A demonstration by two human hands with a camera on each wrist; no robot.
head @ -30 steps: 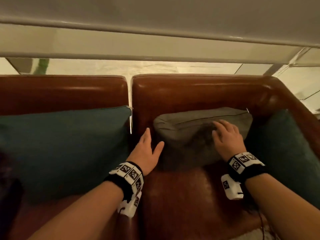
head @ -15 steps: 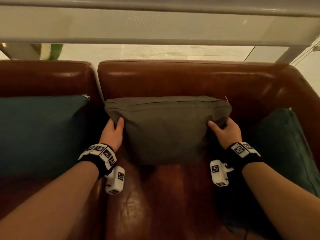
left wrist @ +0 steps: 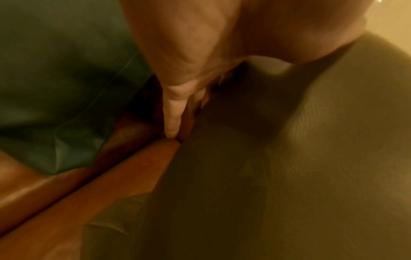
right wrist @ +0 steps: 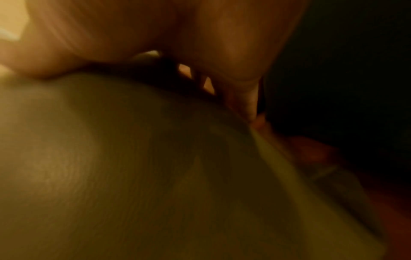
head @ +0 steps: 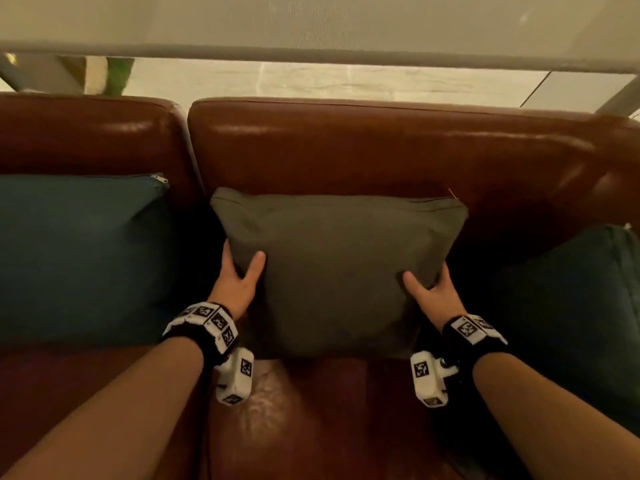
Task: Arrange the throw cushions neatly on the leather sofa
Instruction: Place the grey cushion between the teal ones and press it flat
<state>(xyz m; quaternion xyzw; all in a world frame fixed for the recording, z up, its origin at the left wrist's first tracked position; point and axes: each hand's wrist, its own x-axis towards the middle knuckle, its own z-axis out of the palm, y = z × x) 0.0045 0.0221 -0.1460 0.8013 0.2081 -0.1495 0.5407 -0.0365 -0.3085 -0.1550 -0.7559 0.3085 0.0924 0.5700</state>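
So the grey cushion (head: 339,271) is standing upright on the right-hand seat of the brown leather sofa (head: 381,150), its back against the backrest and its bottom edge down on the seat. It sits pretty much centred on that seat section, zipper seam along the top edge. The left hand (head: 237,282) has it by the left side, low down: thumb lying across the front face, the other fingers tucked round behind the edge, so it's pinching the fabric between thumb and fingers. The right hand (head: 431,292) does the mirror image on the right side, thumb on the front, fingers wrapped behind. The wrist views are blurry, but the left one does show a finger (left wrist: 172,112) pointing down into the gap between the cushion and the leather, and the right one shows the hand pressed against the cushion's bulging side. Both forearms reach in from the bottom, each with a black wristband (head: 207,327) covered in square markers and a little white camera block hanging under it. On the left seat a teal cushion (head: 79,258) leans against the backrest, just beside the grey one but not quite touching it. Another dark teal cushion (head: 571,313) sits in the right corner against the armrest.
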